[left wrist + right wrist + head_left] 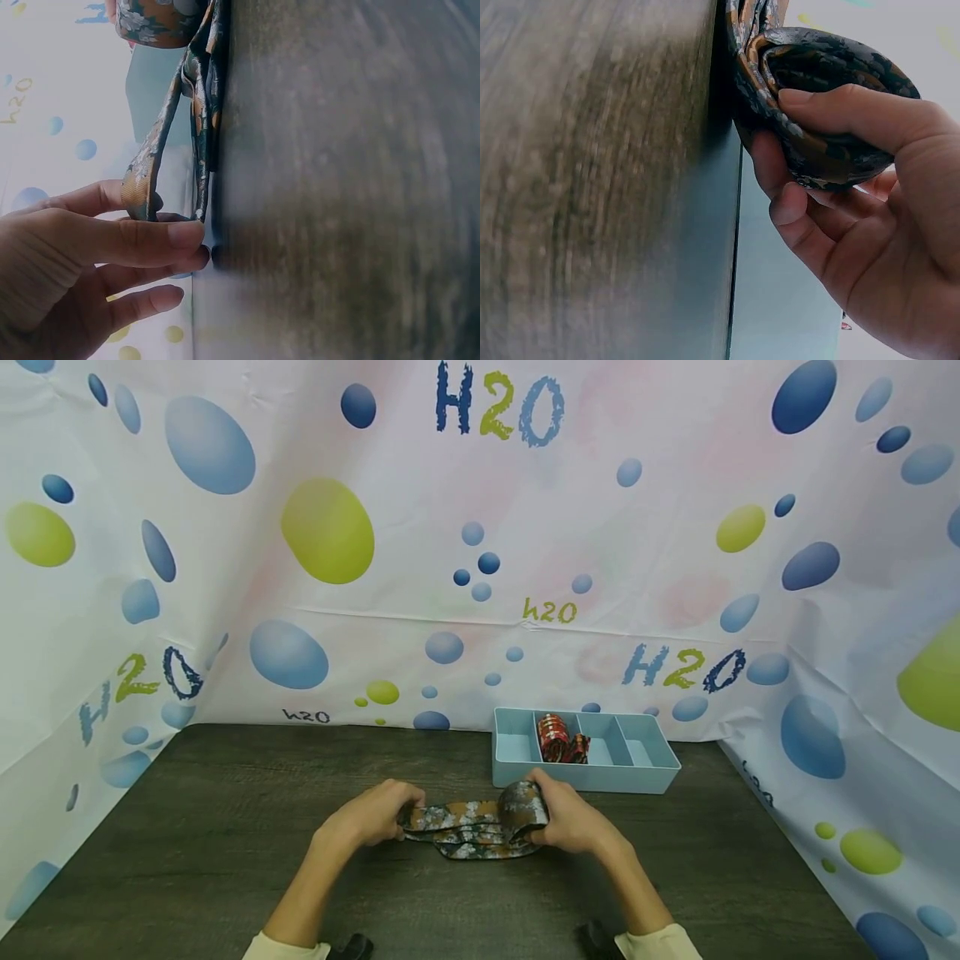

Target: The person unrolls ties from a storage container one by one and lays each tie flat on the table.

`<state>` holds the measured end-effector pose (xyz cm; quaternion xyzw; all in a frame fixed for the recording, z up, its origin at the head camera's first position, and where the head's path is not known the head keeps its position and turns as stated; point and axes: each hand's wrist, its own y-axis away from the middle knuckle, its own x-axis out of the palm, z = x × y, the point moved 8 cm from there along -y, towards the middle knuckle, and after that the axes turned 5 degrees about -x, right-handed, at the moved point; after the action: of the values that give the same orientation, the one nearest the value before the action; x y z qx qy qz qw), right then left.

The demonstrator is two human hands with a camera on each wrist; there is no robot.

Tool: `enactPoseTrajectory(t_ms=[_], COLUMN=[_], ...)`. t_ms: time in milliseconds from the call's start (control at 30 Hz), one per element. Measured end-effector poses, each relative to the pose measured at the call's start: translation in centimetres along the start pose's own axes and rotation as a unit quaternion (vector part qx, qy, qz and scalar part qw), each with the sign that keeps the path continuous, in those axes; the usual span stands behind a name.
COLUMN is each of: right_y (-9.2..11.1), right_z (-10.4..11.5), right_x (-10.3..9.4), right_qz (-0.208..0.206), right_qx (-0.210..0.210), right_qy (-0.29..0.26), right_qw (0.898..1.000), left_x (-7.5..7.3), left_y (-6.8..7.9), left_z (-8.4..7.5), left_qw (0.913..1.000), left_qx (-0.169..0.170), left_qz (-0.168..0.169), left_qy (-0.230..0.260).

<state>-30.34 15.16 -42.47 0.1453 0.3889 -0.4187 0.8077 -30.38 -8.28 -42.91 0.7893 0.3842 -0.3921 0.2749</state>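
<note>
A long camouflage-patterned cloth strip (470,834), green, brown and white, stretches between the two hands near the middle of the table. Its right part is wound into a loose roll (522,811); toward the left it lies in stacked folds. At the folded left end, my left hand (382,813) pinches the strip between thumb and fingers, seen close up in the left wrist view. My right hand (567,814) grips the roll. In the right wrist view, the thumb (832,111) presses the roll's side edge while the other fingers curl beneath it.
Behind the right hand stands a light blue divided box (577,777). Two red patterned cloth rolls (562,741) sit in one of its compartments. The dark wooden table (225,827) ends at a white sheet with blue and green spots, hanging behind and along both sides.
</note>
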Motion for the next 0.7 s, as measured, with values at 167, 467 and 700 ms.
enactPoseTrajectory(t_ms=[167,467,700], right_y=[0.0,0.2,-0.1], right_z=[-0.2,0.2,1.0], right_x=[-0.1,-0.5,-0.3], right_qz=[-0.008,-0.017,0.004], right_qx=[0.001,0.028,-0.004], right_qy=[-0.006,0.039,0.034], right_qw=[1.0,0.999,0.999], left_x=[0.2,0.4,0.4], left_y=[-0.2,-0.1,-0.2], left_z=[0.1,0.1,0.3], left_qw=[0.9999,0.9983,0.9983], left_qx=[-0.007,-0.047,-0.046], left_qz=[0.009,0.023,0.018], left_qy=[0.011,0.028,0.03])
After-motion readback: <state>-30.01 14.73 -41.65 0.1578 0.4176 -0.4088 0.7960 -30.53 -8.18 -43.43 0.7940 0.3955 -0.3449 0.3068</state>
